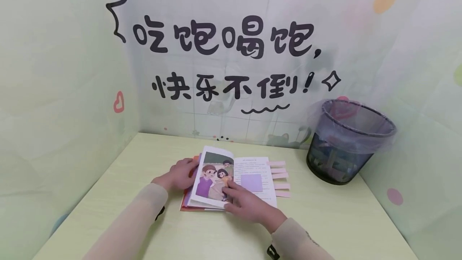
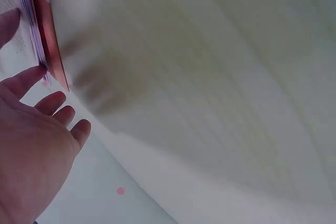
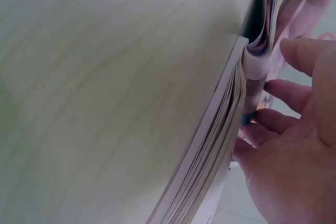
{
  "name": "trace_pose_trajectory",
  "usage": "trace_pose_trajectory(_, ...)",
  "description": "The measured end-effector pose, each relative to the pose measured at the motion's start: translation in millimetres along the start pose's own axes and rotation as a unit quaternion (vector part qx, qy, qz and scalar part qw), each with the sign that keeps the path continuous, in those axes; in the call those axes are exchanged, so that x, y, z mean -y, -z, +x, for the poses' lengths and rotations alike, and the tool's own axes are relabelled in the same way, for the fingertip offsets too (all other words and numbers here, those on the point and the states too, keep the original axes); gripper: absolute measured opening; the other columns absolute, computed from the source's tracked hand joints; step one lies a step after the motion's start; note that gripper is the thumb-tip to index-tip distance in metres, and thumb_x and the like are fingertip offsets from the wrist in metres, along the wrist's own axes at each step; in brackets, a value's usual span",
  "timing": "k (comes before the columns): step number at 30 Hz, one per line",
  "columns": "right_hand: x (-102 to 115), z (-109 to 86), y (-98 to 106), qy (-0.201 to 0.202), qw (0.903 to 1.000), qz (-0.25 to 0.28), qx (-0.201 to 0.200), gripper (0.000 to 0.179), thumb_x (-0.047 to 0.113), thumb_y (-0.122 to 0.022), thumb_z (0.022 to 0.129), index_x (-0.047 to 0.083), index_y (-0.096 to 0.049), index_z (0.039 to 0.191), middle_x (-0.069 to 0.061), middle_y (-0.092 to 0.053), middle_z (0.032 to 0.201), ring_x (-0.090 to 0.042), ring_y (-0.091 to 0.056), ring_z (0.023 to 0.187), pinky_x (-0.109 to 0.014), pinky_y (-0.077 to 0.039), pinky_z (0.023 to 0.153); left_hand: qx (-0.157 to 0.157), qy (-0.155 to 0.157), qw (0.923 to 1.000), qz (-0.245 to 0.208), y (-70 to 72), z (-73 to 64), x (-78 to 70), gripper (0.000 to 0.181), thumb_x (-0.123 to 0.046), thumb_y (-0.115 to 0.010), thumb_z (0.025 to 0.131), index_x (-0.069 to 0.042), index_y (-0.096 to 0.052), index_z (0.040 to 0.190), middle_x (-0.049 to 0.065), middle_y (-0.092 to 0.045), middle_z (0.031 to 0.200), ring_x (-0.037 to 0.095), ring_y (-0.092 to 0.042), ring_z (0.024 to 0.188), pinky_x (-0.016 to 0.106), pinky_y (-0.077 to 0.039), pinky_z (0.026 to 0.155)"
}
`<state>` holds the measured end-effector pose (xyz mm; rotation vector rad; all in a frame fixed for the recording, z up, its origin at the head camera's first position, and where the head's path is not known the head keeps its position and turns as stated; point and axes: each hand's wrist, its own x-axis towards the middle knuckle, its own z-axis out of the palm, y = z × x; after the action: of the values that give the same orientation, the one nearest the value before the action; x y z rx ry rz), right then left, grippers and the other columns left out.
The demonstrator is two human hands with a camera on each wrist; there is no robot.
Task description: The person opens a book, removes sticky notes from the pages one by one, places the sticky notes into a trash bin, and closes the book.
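Observation:
An open book (image 1: 251,166) lies on the table, with a colour picture of cartoon children on its left page (image 1: 208,175) and printed text on the right. A lilac sticky note (image 1: 251,183) covers part of the text. My left hand (image 1: 182,173) holds the book's left edge; the left wrist view shows its thumb against a page and its index fingertip at the page edges beside the orange-red cover (image 2: 50,40). Across the lower middle, near the spine, my right hand (image 1: 249,205) rests on the picture page with its fingers fairly straight.
Several pink tabs (image 1: 280,175) stick out from the book's right edge. A dark mesh wastebasket (image 1: 335,159) lined with a clear bag stands at the back right of the pale wooden table (image 1: 202,236). Printed cloth walls (image 1: 223,7) enclose the back and sides.

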<state>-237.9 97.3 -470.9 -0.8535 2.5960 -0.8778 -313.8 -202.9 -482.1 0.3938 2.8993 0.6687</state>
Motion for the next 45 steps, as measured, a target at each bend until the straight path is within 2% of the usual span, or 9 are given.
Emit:
trace_pose_trajectory(5, 5.3, 2.4, -1.7, -0.002, 0.9986, -0.052, 0.010, 0.062, 0.036, -0.071, 0.106, 0.013, -0.056, 0.162, -0.010, -0.031, 0.181, -0.034, -0.033, 0.167, -0.052, -0.035, 0.134, -0.053, -0.008, 0.9985, -0.012, 6.2, 1.8, -3.7, 0.058, -0.027, -0.054, 0.113, 0.000, -0.048, 0.163, 0.034, -0.040, 0.169, 0.055, -0.035, 0.159, 0.074, -0.029, 0.129)
trace_pose_trajectory(8, 7.7, 3.5, -2.9, 0.001, 0.9967, -0.080, 0.015, 0.064, 0.035, -0.074, 0.104, 0.013, -0.056, 0.162, -0.011, -0.033, 0.181, -0.034, -0.033, 0.167, -0.050, -0.036, 0.134, -0.076, -0.026, 0.9966, -0.021, 8.2, 5.0, -14.2, 0.056, -0.025, -0.057, 0.111, 0.003, -0.052, 0.159, 0.033, -0.042, 0.168, 0.055, -0.037, 0.158, 0.074, -0.030, 0.129)
trace_pose_trajectory(13, 9.2, 4.5, -6.2, 0.012, 0.9946, -0.102, 0.019, 0.066, 0.033, -0.075, 0.102, 0.009, -0.056, 0.160, -0.016, -0.032, 0.180, -0.038, -0.029, 0.168, -0.050, -0.035, 0.134, -0.039, -0.079, 0.9960, -0.013, 4.2, 10.5, -43.5, 0.055, -0.025, -0.064, 0.108, -0.001, -0.056, 0.157, 0.028, -0.046, 0.169, 0.052, -0.040, 0.158, 0.071, -0.031, 0.130)
trace_pose_trajectory(20, 10.9, 3.7, -8.6, 0.021, 0.9931, -0.112, 0.027, 0.065, 0.035, -0.072, 0.103, 0.008, -0.055, 0.160, -0.016, -0.026, 0.182, -0.034, -0.022, 0.171, -0.047, -0.031, 0.137, 0.032, -0.145, 0.9889, 0.002, -15.6, 17.9, -74.0, 0.048, -0.015, -0.051, 0.113, -0.005, -0.056, 0.160, 0.017, -0.046, 0.173, 0.040, -0.043, 0.161, 0.057, -0.035, 0.134)
trace_pose_trajectory(29, 4.7, 3.6, -7.5, 0.053, 0.9935, -0.100, 0.017, 0.066, 0.036, -0.069, 0.104, 0.006, -0.053, 0.160, -0.019, -0.022, 0.183, -0.037, -0.020, 0.171, -0.048, -0.033, 0.136, 0.080, -0.101, 0.9913, 0.025, -22.0, 19.0, -92.2, 0.052, -0.029, -0.046, 0.117, -0.011, -0.050, 0.165, 0.009, -0.041, 0.178, 0.034, -0.036, 0.166, 0.059, -0.031, 0.135)
trace_pose_trajectory(34, 5.0, 3.5, -3.4, 0.037, 0.9955, -0.084, 0.024, 0.067, 0.036, -0.069, 0.104, 0.010, -0.052, 0.163, -0.017, -0.023, 0.183, -0.034, -0.025, 0.170, -0.047, -0.035, 0.135, 0.090, -0.089, 0.9912, 0.039, -21.1, 20.6, -96.1, 0.051, -0.029, -0.044, 0.118, -0.012, -0.051, 0.165, 0.009, -0.041, 0.177, 0.034, -0.036, 0.166, 0.061, -0.030, 0.135)
trace_pose_trajectory(38, 4.3, 3.2, 5.2, 0.015, 0.9984, -0.052, 0.018, 0.058, 0.032, -0.070, 0.105, 0.011, -0.059, 0.159, -0.014, -0.042, 0.176, -0.031, -0.042, 0.163, -0.049, -0.041, 0.131, 0.099, -0.088, 0.9901, 0.047, -19.1, 21.6, -97.9, 0.051, -0.031, -0.042, 0.118, -0.013, -0.051, 0.165, 0.010, -0.041, 0.177, 0.035, -0.037, 0.166, 0.067, -0.027, 0.134)
trace_pose_trajectory(42, -2.7, 3.1, 18.2, 0.010, 0.9990, -0.019, -0.040, 0.035, 0.018, -0.068, 0.106, 0.007, -0.074, 0.138, -0.013, -0.071, 0.144, -0.033, -0.067, 0.135, -0.054, -0.055, 0.116, 0.102, -0.083, 0.9902, 0.046, -17.3, 22.1, -99.3, 0.057, -0.044, -0.046, 0.116, -0.015, -0.051, 0.165, 0.008, -0.042, 0.177, 0.035, -0.039, 0.165, 0.066, -0.027, 0.135)
trace_pose_trajectory(45, -11.2, 3.9, 29.2, -0.023, 0.9931, -0.040, -0.108, 0.028, 0.011, -0.069, 0.103, 0.006, -0.075, 0.129, -0.013, -0.072, 0.130, -0.033, -0.070, 0.120, -0.055, -0.059, 0.107, 0.104, -0.069, 0.9914, 0.037, -17.4, 21.5, -100.4, 0.072, -0.059, -0.060, 0.107, -0.018, -0.050, 0.166, 0.004, -0.041, 0.178, 0.034, -0.039, 0.165, 0.064, -0.025, 0.136)
